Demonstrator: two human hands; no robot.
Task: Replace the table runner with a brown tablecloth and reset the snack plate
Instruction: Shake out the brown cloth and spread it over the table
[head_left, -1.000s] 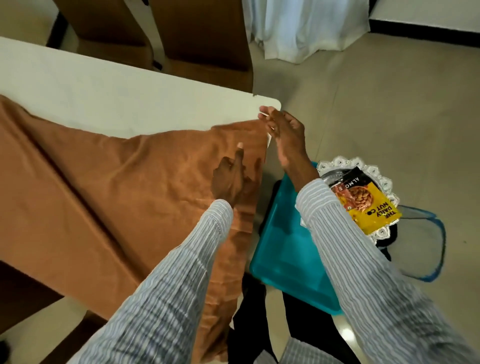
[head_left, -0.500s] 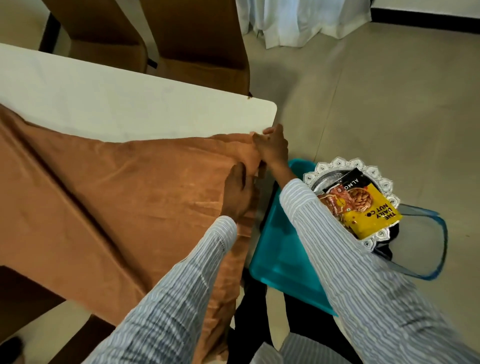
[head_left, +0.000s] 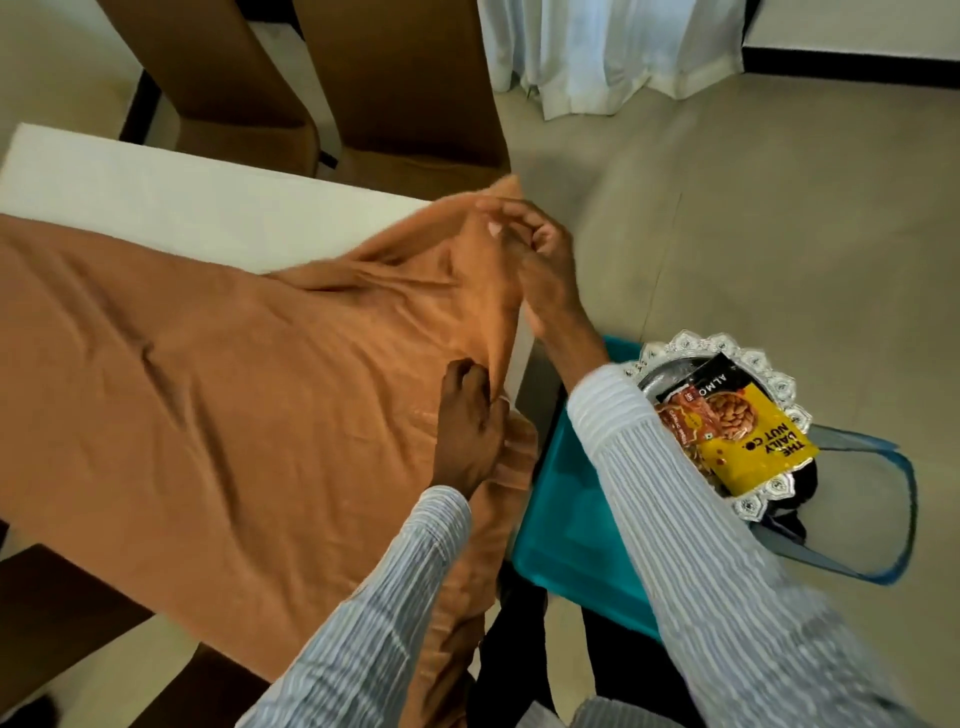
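The brown tablecloth (head_left: 218, 374) lies along the bench (head_left: 171, 208), its long axis running from the left edge to the right end, the far strip of bench bare. The right hand (head_left: 540, 260) is nearer the far right corner — its fingers pinch a lifted fold there. The left hand (head_left: 470, 421) grips bunched cloth at the right edge. The snack plate (head_left: 727, 415) rests beside the bench, on a teal bin.
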